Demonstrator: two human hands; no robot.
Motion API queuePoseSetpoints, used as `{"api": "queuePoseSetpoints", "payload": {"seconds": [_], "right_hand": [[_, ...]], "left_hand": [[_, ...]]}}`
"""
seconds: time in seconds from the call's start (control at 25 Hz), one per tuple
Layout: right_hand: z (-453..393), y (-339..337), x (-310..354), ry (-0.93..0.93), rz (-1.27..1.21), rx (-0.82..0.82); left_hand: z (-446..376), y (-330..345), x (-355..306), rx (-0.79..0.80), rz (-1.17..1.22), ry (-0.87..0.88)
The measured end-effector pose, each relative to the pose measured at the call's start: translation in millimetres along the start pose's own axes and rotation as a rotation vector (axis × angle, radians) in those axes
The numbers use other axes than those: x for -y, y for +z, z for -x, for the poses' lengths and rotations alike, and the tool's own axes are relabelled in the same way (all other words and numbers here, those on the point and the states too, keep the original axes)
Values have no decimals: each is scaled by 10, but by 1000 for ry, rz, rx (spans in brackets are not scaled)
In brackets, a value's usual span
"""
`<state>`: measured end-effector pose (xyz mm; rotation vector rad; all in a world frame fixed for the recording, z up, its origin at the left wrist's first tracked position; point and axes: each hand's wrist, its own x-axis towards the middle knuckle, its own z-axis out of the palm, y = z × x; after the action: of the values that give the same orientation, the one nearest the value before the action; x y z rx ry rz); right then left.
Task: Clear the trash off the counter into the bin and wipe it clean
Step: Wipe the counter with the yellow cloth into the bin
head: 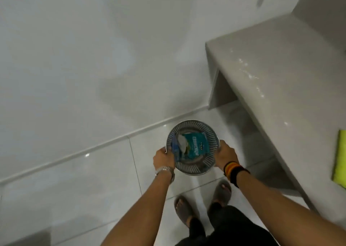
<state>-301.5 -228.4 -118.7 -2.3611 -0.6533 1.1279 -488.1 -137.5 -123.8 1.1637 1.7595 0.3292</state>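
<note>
both hands on the bin

the left hand (164,158) and right hand (225,156) grip opposite sides of the round slatted bin (192,169), which sits low over the tiled floor (104,170) near the wall. inside it lie a teal snack packet (194,146), a crumpled white piece (182,142) and something blue (175,145). the desk (280,73) is to the right, with wet streaks on it and a yellow-green cloth (339,157) at its near end.
</note>
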Motion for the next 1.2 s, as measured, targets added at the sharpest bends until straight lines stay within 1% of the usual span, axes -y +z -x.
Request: {"api": "queuePoseSetpoints", "payload": {"seconds": [0.12,0.16,0.2,0.24,0.32,0.36,0.4,0.44,0.52,0.6,0.68,0.72,0.88,1.0,1.12,1.2], "right_hand": [[197,-415,-22,-76,45,66],[271,-612,-22,-113,72,17],[331,-837,-62,-164,95,-87],[379,-1067,-137,-219,118,-235],[428,-1551,-453,-346,175,-547],[421,-1807,-645,-366,220,-653],[376,-2058,-885,-326,283,-721],[325,-2269,-1126,-248,352,-757],[234,-2619,-1663,-41,428,-737],[185,-2755,-2104,88,434,-653],[189,-2640,-2360,101,371,-589],[187,-2504,-2367,92,334,-576],[122,-1994,-1908,107,289,-593],[-32,-1966,-1647,161,293,-614],[-237,-1894,-1445,147,281,-678],[-494,-1824,-1146,139,218,-703]], "left_hand": [[-16,118,-65,51,-25,35],[30,176,-113,43,-30,43],[155,212,-195,42,-33,48],[222,275,-207,47,-31,49],[410,443,-233,48,-9,32],[467,549,-194,46,-7,13],[526,664,-153,42,-3,2],[576,764,-81,35,-17,-5],[756,974,25,8,-32,8],[963,1097,63,-23,-49,-2],[1179,1156,40,-43,-44,-20],[1261,1173,20,-52,-42,-26],[1362,1217,-58,-76,-55,-33],[1263,1248,-126,-82,-51,-52],[985,1310,-243,-84,-60,-58],[761,1392,-365,-79,-52,-63]]}}
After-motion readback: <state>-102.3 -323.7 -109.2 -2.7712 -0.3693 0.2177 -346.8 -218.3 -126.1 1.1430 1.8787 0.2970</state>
